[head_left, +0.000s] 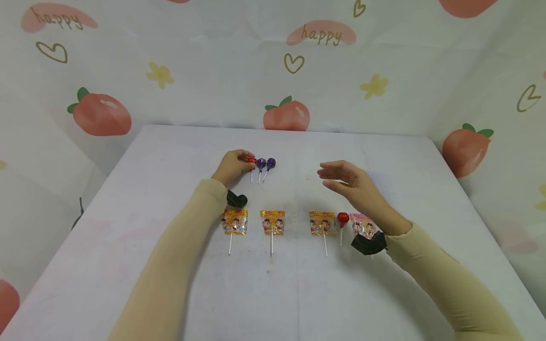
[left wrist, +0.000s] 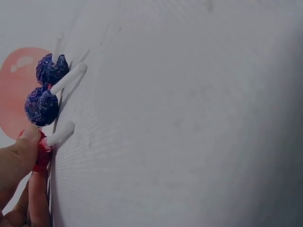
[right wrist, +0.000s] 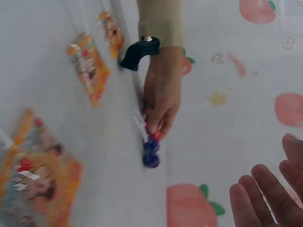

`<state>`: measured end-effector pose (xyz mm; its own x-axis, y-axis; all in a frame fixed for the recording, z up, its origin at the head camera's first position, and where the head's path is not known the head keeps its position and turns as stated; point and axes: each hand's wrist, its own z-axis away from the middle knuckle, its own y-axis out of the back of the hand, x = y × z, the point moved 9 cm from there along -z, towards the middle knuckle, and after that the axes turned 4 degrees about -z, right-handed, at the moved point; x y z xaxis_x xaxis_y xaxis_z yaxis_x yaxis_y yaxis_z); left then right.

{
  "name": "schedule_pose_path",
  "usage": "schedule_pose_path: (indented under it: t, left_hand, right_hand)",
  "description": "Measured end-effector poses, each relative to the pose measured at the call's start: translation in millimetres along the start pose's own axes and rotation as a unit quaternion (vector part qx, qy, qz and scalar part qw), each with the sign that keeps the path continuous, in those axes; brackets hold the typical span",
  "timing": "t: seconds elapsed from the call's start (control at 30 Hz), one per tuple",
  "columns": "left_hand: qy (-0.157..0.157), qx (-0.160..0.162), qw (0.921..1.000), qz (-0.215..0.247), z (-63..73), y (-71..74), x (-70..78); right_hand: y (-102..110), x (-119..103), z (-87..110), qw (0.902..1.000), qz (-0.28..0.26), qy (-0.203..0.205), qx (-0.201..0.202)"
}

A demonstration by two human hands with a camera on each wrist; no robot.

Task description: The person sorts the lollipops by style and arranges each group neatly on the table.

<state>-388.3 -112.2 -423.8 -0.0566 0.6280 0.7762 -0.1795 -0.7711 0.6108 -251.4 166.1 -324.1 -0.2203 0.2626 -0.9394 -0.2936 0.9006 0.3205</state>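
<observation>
At the back middle of the table, my left hand [head_left: 232, 166] pinches a red-wrapped lollipop [left wrist: 44, 158] by its round head, thumb on one side and fingers on the other. Its white stick points toward the front edge. Right beside it lie two dark blue-purple lollipops [head_left: 261, 163] in a row, sticks also toward the front. My right hand [head_left: 351, 183] hovers over the table's right half with fingers straight and nothing in it. Below that hand lies another red lollipop [head_left: 342, 218], next to a pink-bagged lollipop [head_left: 361, 224] partly covered by the dark wrist strap [head_left: 369, 244].
Nearer the front lie lollipops in flat orange packets: one by the left wrist [head_left: 235, 222], one in the middle [head_left: 273, 221] and one to the right [head_left: 323, 223]. A white cloth printed with peaches [head_left: 286, 115] stands behind the white table [head_left: 273, 298].
</observation>
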Motion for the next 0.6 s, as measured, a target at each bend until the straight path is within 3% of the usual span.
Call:
schedule_pose_path:
  t: [0.37, 0.6]
  left_hand:
    - [-0.007, -0.004, 1.0000, -0.002, 1.2, 0.6, 2.6]
    - [-0.001, -0.005, 1.0000, 0.000, 0.6, -0.9, 2.3]
  right_hand:
    - [21, 40, 36.2, 0.9994, 0.021, -0.002, 0.028]
    - [26, 70, 51.6, 0.9938, 0.078, -0.078, 0.016]
